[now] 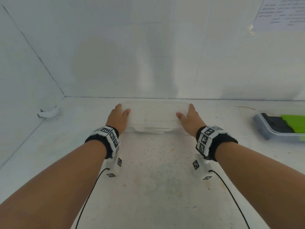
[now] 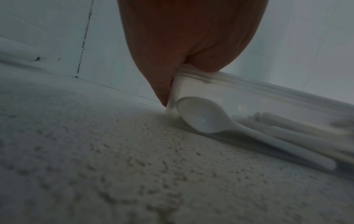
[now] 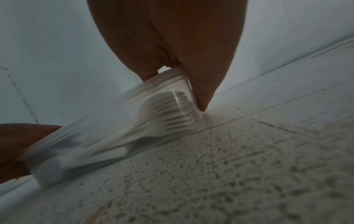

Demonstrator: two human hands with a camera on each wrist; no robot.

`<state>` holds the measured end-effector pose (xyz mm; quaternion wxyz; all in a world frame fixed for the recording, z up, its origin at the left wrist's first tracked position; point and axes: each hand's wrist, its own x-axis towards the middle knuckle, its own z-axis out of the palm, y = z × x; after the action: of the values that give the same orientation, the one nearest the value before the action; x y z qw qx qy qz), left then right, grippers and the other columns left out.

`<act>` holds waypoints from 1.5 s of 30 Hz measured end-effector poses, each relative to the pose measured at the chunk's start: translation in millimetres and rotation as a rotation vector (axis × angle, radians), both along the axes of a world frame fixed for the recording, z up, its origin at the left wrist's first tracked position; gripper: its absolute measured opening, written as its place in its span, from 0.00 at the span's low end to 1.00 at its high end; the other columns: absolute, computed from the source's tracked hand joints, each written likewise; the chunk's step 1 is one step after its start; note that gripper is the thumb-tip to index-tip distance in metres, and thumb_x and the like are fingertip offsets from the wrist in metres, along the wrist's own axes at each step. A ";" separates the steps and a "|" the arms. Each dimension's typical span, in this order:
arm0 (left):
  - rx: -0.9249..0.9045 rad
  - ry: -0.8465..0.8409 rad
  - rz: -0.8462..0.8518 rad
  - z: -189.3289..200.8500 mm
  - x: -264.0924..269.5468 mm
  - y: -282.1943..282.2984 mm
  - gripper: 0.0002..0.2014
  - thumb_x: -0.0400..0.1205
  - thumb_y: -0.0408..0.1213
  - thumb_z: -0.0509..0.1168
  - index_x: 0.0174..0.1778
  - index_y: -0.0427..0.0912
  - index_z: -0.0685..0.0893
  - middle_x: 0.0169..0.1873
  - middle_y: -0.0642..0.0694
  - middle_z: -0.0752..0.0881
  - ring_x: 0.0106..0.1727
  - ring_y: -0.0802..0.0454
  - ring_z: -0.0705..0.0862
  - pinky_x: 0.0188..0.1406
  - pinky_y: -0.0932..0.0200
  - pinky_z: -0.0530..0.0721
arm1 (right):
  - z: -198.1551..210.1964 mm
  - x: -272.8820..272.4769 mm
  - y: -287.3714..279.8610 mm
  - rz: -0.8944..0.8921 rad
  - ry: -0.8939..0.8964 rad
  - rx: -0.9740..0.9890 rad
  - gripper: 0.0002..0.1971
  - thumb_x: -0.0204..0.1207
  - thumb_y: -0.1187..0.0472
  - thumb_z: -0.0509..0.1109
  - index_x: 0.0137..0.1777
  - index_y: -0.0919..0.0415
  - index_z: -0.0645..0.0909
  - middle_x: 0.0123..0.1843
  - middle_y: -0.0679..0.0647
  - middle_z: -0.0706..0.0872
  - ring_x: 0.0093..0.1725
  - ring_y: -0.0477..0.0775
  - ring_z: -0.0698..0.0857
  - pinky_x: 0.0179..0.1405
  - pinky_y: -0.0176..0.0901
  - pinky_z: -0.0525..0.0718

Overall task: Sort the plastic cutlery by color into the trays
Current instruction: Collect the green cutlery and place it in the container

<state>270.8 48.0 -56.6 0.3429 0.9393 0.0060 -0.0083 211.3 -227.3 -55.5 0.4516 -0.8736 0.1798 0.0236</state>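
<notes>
A clear plastic tray (image 1: 155, 104) stands on the white table close to the back wall. It holds white cutlery: a white spoon (image 2: 203, 119) at its left end and several white forks (image 3: 172, 112) at its right end. My left hand (image 1: 119, 115) grips the tray's left end, thumb on the rim and fingers down the outer wall (image 2: 178, 89). My right hand (image 1: 188, 116) grips the right end the same way. The right wrist view shows the tray (image 3: 114, 136) running down-left to my left hand (image 3: 19, 139).
A grey tray (image 1: 262, 128) at the right edge holds black cutlery (image 1: 277, 123) and green cutlery (image 1: 293, 121). The white wall rises just behind the clear tray. A white lump (image 1: 49, 112) lies in the left corner. A printed sheet (image 1: 280, 12) hangs top right.
</notes>
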 end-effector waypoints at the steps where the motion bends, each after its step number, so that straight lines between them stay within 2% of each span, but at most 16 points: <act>1: 0.001 -0.007 0.002 -1.2 0.9 0.0 0.31 0.92 0.49 0.55 0.87 0.33 0.60 0.83 0.34 0.68 0.84 0.38 0.67 0.80 0.49 0.64 | -1.4 1.9 -1.1 0.002 -0.005 -0.003 0.37 0.88 0.44 0.62 0.88 0.61 0.51 0.81 0.64 0.69 0.76 0.68 0.75 0.76 0.64 0.75; 5: 0.003 -0.017 0.003 -4.7 2.7 0.4 0.31 0.92 0.49 0.54 0.86 0.33 0.60 0.83 0.33 0.69 0.83 0.38 0.67 0.80 0.48 0.64 | -3.3 3.3 -1.9 0.012 -0.009 -0.013 0.37 0.87 0.43 0.63 0.87 0.61 0.53 0.81 0.65 0.70 0.76 0.68 0.75 0.76 0.65 0.75; 8: 0.025 -0.006 0.001 -2.8 3.2 0.0 0.31 0.93 0.50 0.53 0.87 0.33 0.59 0.82 0.32 0.69 0.82 0.36 0.68 0.79 0.47 0.66 | -0.4 -0.3 -2.2 0.013 -0.031 -0.026 0.37 0.86 0.42 0.64 0.87 0.60 0.54 0.80 0.64 0.72 0.75 0.66 0.76 0.76 0.62 0.75; 12: 0.120 0.050 -0.028 3.8 3.7 8.9 0.34 0.91 0.57 0.54 0.88 0.39 0.59 0.80 0.29 0.68 0.80 0.31 0.70 0.79 0.39 0.69 | 8.8 -16.3 -11.4 -0.003 -0.054 -0.125 0.40 0.83 0.37 0.66 0.87 0.56 0.57 0.82 0.62 0.70 0.76 0.64 0.76 0.75 0.59 0.76; 15: 0.201 -0.091 -0.015 19.7 -0.9 10.5 0.32 0.88 0.56 0.59 0.84 0.41 0.67 0.76 0.29 0.71 0.77 0.29 0.69 0.75 0.36 0.69 | 21.9 -36.1 -26.8 0.012 -0.102 -0.187 0.37 0.82 0.34 0.63 0.86 0.51 0.61 0.81 0.60 0.70 0.74 0.62 0.78 0.74 0.63 0.77; 18: 0.285 -0.230 -0.166 37.8 -9.2 -11.4 0.26 0.86 0.56 0.62 0.75 0.44 0.76 0.68 0.34 0.78 0.72 0.35 0.72 0.71 0.41 0.70 | 38.1 -56.3 -51.7 0.015 -0.107 -0.277 0.35 0.82 0.32 0.63 0.83 0.50 0.65 0.79 0.58 0.73 0.71 0.59 0.80 0.73 0.60 0.78; 20: 0.300 -0.239 -0.291 51.4 -17.8 -41.4 0.22 0.86 0.55 0.62 0.70 0.46 0.78 0.65 0.38 0.79 0.69 0.38 0.74 0.68 0.43 0.72 | 50.9 -70.4 -69.9 0.018 -0.099 -0.349 0.34 0.82 0.31 0.62 0.82 0.49 0.69 0.78 0.56 0.75 0.69 0.57 0.81 0.72 0.56 0.78; 22: 0.303 -0.215 -0.416 65.4 -30.0 -80.3 0.21 0.87 0.55 0.62 0.71 0.47 0.78 0.65 0.41 0.79 0.67 0.42 0.76 0.68 0.44 0.77 | 63.4 -85.6 -90.0 0.025 -0.070 -0.420 0.34 0.82 0.29 0.59 0.82 0.48 0.70 0.77 0.55 0.76 0.70 0.56 0.80 0.71 0.54 0.78; 26: 0.331 -0.098 -0.620 88.3 -59.2 -171.0 0.32 0.86 0.61 0.61 0.82 0.46 0.69 0.72 0.41 0.79 0.70 0.43 0.80 0.70 0.46 0.78 | 78.8 -115.4 -139.4 0.006 0.002 -0.457 0.39 0.80 0.26 0.56 0.84 0.49 0.68 0.79 0.56 0.76 0.76 0.60 0.77 0.74 0.58 0.75; 29: 0.348 0.026 -0.681 96.2 -81.0 -237.8 0.38 0.85 0.66 0.59 0.86 0.48 0.62 0.75 0.42 0.79 0.73 0.43 0.79 0.70 0.48 0.77 | 84.5 -136.2 -184.4 -0.085 0.019 -0.388 0.41 0.79 0.24 0.57 0.85 0.51 0.68 0.79 0.57 0.78 0.77 0.61 0.76 0.75 0.55 0.72; 32: 0.325 0.064 -0.687 98.9 -102.8 -299.0 0.38 0.85 0.66 0.60 0.86 0.47 0.63 0.74 0.43 0.80 0.73 0.43 0.79 0.68 0.51 0.76 | 87.7 -158.8 -236.8 -0.177 0.018 -0.289 0.41 0.80 0.26 0.58 0.84 0.53 0.68 0.81 0.57 0.76 0.79 0.62 0.74 0.75 0.52 0.70; 35: 0.352 0.077 -0.685 93.2 -121.4 -354.6 0.38 0.86 0.64 0.60 0.87 0.45 0.63 0.81 0.43 0.74 0.80 0.43 0.73 0.77 0.50 0.71 | 86.2 -179.8 -295.2 -0.203 0.031 -0.304 0.40 0.80 0.25 0.57 0.83 0.50 0.70 0.80 0.56 0.77 0.78 0.62 0.76 0.74 0.54 0.72; 37: 0.400 0.091 -0.673 87.9 -131.8 -390.5 0.38 0.86 0.63 0.60 0.87 0.44 0.63 0.83 0.43 0.72 0.81 0.43 0.72 0.78 0.49 0.71 | 83.5 -190.9 -335.7 -0.190 0.061 -0.340 0.40 0.79 0.24 0.56 0.82 0.50 0.71 0.80 0.56 0.77 0.77 0.62 0.76 0.74 0.56 0.73; 39: 0.452 0.121 -0.644 84.1 -142.0 -422.7 0.34 0.87 0.61 0.60 0.83 0.42 0.68 0.78 0.41 0.77 0.77 0.40 0.76 0.72 0.50 0.74 | 79.6 -200.1 -374.1 -0.172 0.084 -0.361 0.41 0.80 0.25 0.56 0.82 0.53 0.71 0.80 0.57 0.78 0.77 0.63 0.76 0.73 0.57 0.74; 42: 0.516 0.158 -0.608 76.2 -149.8 -461.2 0.25 0.88 0.56 0.60 0.73 0.42 0.78 0.61 0.40 0.85 0.63 0.39 0.84 0.58 0.54 0.79 | 71.5 -210.6 -426.6 -0.185 0.120 -0.380 0.40 0.81 0.26 0.56 0.82 0.55 0.71 0.79 0.60 0.78 0.76 0.65 0.77 0.72 0.57 0.75; 45: 0.561 0.188 -0.461 67.0 -151.3 -481.0 0.24 0.88 0.54 0.59 0.71 0.38 0.75 0.62 0.37 0.85 0.61 0.38 0.85 0.58 0.52 0.81 | 59.1 -212.0 -469.1 -0.176 0.160 -0.404 0.39 0.81 0.28 0.58 0.83 0.55 0.69 0.79 0.61 0.76 0.74 0.66 0.79 0.70 0.57 0.78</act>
<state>119.5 -433.0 10.4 0.0593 0.9686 -0.1721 -0.1695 -0.7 -696.5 3.6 0.2523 -0.9225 0.2917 0.0168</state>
